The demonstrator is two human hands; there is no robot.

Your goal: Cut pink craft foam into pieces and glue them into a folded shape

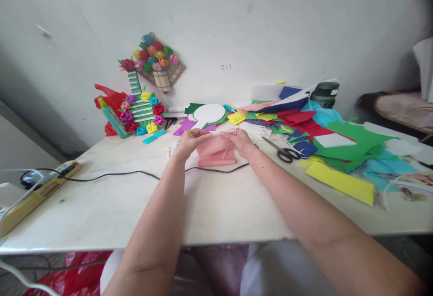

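Observation:
Between my two hands hangs a sheet of thin pink paper (214, 144), its top edge pinched at both ends. My left hand (190, 143) grips the left corner, thumb pressed against fingers. On the opposite corner, my right hand (241, 141) is closed in the same way. Behind and below the sheet lies a folded darker pink paper (216, 159) on the table, with a thin pale strip at its right. Just beyond my hands rests a white round cutout with a stem (209, 114), over green and purple paper.
Black-handled scissors (287, 154) lie right of my hands, before a heap of coloured paper (352, 143). A black cable (111, 175) crosses the table from a power strip (43, 192). Paper-flower crafts (142, 111) and a glue bottle (114, 121) stand at the back left.

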